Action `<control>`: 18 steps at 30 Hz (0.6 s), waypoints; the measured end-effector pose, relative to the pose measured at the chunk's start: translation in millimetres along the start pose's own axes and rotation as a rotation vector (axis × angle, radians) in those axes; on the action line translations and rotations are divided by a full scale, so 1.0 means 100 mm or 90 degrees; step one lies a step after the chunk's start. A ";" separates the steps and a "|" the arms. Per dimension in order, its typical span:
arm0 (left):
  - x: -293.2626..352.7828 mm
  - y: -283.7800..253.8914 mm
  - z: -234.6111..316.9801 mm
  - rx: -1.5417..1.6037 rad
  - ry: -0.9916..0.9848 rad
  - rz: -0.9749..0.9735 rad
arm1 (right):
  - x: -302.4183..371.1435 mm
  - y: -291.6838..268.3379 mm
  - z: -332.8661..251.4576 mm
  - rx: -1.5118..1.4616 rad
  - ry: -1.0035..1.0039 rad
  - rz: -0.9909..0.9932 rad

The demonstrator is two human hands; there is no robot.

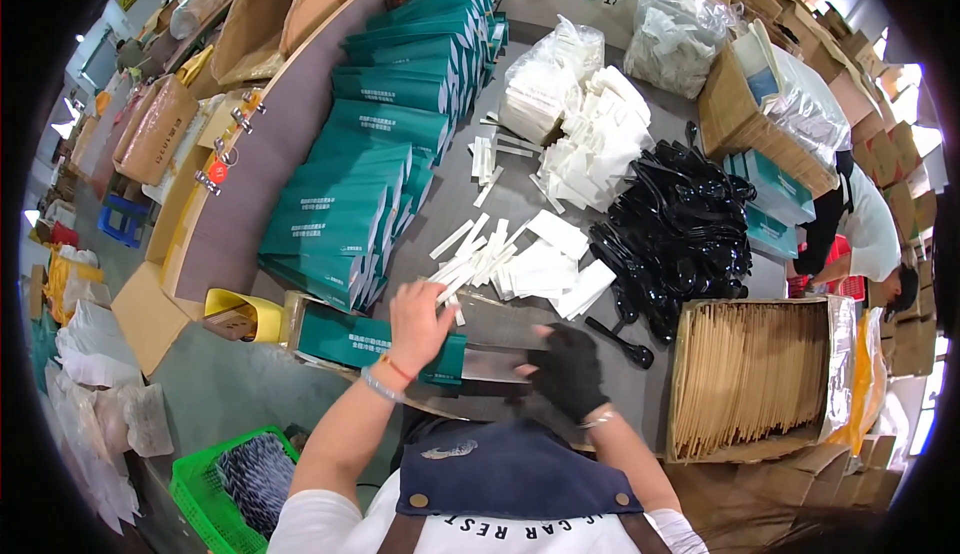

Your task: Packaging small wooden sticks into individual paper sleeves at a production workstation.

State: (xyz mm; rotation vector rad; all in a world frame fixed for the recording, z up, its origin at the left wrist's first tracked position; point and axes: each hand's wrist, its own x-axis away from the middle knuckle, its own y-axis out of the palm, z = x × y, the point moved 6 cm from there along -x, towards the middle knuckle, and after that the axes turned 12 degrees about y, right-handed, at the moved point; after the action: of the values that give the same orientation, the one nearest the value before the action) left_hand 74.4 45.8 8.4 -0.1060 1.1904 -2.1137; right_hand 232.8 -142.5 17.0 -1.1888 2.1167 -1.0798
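My left hand (418, 326) is bare and reaches over a green printed pouch (335, 336) at the table's near edge. Its fingers and thumb close on the near end of a white paper strip (455, 309), beside the loose pile of white strips (485, 254). My right hand (566, 372), in a black fingerless glove, hovers right of the pouch, and its fingers are blurred by motion. Flat white packets (545, 266) and a heap of shiny black plastic spoons (680, 229) lie beyond it. One black spoon (622, 342) lies apart, close to the glove.
Green pouches (340, 199) stand in overlapping rows along the left board. A box of thin wooden sticks (750, 379) is at right. Bags of white packets (555, 69) stand at the back. A green basket (190, 484) is at lower left. Another person (870, 229) bends at far right.
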 end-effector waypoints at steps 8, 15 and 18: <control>-0.20 0.21 -0.32 -0.062 -0.051 -0.079 | 1.33 -1.63 2.28 -0.007 0.490 0.442; -0.31 0.13 0.08 -0.088 0.030 -0.011 | 2.03 -1.89 3.22 0.180 0.676 0.345; -0.36 0.24 0.34 -0.024 0.083 0.050 | 1.80 -1.85 3.03 0.256 0.678 0.277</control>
State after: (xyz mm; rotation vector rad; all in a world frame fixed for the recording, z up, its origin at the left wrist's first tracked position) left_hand 127.3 35.6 18.6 0.0625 1.2897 -2.0557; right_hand 446.9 -477.0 -9.8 0.1417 2.4576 -2.0398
